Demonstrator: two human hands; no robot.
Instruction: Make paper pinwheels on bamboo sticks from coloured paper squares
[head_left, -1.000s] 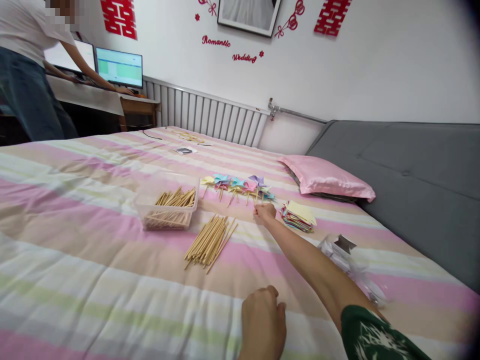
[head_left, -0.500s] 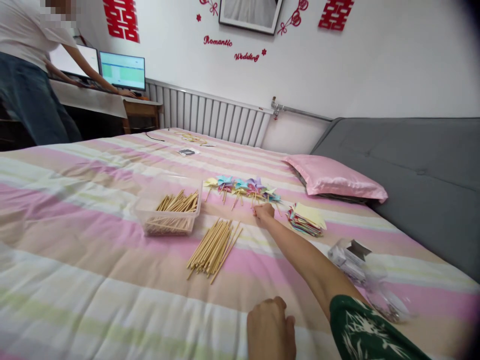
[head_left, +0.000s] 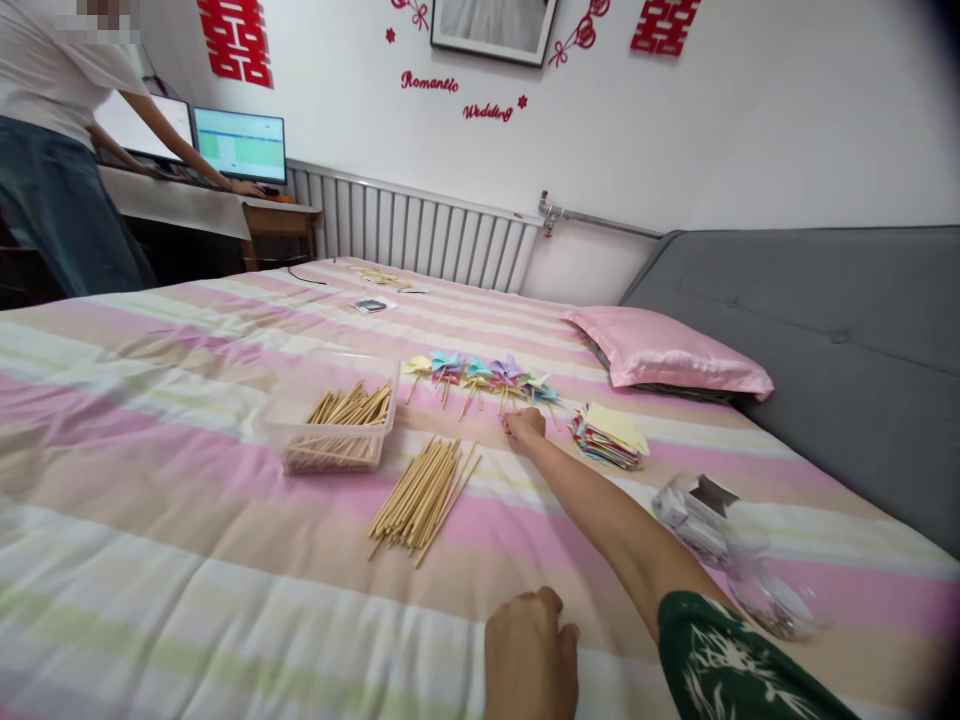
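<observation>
My right hand [head_left: 526,424] reaches out over the bed with its fingers closed, right by the stick ends of several paper pinwheels [head_left: 480,372]. Whether a stick is between those fingers is too small to tell. Close to me, my left hand [head_left: 529,655] is curled with its back up; its palm is hidden. Left of my right arm lies a loose bundle of thin wooden sticks [head_left: 420,497]. Behind that bundle stands a clear plastic box [head_left: 334,432] holding more sticks. A stack of coloured paper squares [head_left: 611,435] lies to the right of my right hand.
A small opened box [head_left: 694,510] and a clear plastic bag [head_left: 776,600] lie right of my arm. Farther back are a pink pillow [head_left: 671,350], a grey headboard [head_left: 825,320] and a radiator [head_left: 412,220]. A person [head_left: 67,180] leans over a desk with monitors [head_left: 240,145].
The whole view has shifted slightly to the left. Both hands keep nearly the same pose and place, and the pinwheels, sticks and paper stack lie as before.
</observation>
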